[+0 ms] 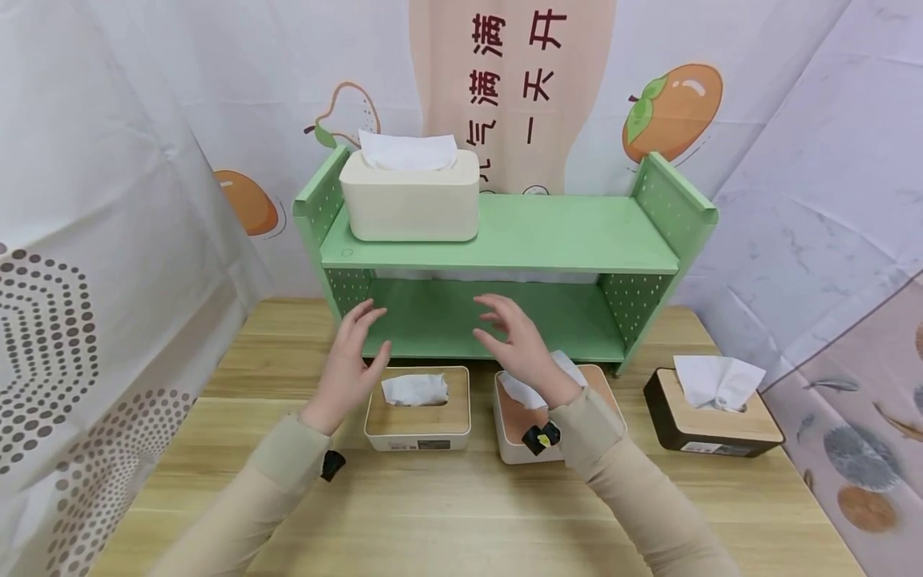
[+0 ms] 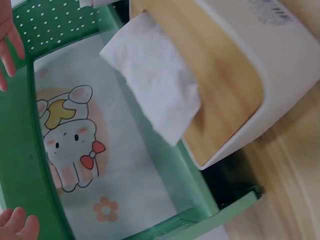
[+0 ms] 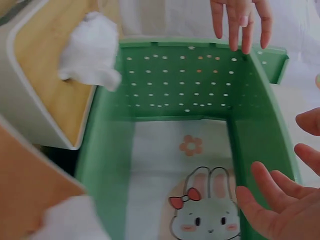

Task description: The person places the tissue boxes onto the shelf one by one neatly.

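Observation:
My left hand (image 1: 349,365) hovers before the left part of a green two-tier shelf (image 1: 505,256), its fingers spread and bent loosely with nothing in them. Across from it, my right hand (image 1: 519,344) is held in the same loose way, palm facing inward. Under and beside the left hand stands a white tissue box (image 1: 418,417) with a wooden lid and a tissue sticking out. A second white tissue box (image 1: 594,393) with a brownish lid lies below the right hand, partly hidden by the wrist. On the upper tier rests a cream tissue box (image 1: 411,204), at the left end.
To the right on the wooden table (image 1: 433,529) is a dark tissue box (image 1: 714,433) with a wooden lid. The shelf's perforated side panels (image 1: 671,200) rise at both ends. Printed cloth hangs behind and on both sides.

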{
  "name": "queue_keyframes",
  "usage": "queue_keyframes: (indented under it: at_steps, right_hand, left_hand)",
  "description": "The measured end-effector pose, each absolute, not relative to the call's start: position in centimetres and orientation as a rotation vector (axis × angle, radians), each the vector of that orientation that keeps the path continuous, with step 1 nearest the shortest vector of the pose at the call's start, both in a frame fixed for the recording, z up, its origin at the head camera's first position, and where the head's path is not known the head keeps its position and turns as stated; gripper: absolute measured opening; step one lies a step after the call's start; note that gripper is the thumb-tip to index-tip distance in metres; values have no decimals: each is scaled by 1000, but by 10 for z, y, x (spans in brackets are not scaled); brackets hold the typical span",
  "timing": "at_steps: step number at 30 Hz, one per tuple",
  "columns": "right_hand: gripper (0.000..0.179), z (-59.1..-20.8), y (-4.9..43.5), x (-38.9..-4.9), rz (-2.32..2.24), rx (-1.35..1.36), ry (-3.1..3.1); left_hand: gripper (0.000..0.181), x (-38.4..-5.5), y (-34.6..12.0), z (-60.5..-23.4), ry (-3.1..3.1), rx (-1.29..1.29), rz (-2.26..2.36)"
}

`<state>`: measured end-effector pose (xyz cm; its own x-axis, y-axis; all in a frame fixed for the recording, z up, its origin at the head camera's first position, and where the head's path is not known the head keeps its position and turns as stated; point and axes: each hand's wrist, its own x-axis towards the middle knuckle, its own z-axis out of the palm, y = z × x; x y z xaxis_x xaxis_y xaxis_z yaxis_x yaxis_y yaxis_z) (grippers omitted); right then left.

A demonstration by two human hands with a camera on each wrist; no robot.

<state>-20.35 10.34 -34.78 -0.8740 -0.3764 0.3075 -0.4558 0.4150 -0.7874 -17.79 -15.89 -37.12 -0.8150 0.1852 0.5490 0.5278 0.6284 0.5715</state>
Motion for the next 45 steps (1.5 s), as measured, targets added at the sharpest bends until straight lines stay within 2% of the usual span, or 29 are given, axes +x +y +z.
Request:
queue_keyframes:
  at_steps: [16,26,37,45]
  right_hand:
    - [49,-403,107,-178,1519,655,-2629]
    - [52,-423,99,-164,1539,577,-2659]
    - [71,-432,79,-153,1531,520,-2806]
    - [76,-439,60,-142,1514,504,-2797]
  left_hand:
    - [47,-157,-162,-419,-2478,-476,-1072]
    - [48,-148,-166,-438,-2523,-431,-1084]
    - [68,-140,-173,-450,-2725,-299,-1213]
    - [88,-140,-172,-464,-2843,-233,-1289]
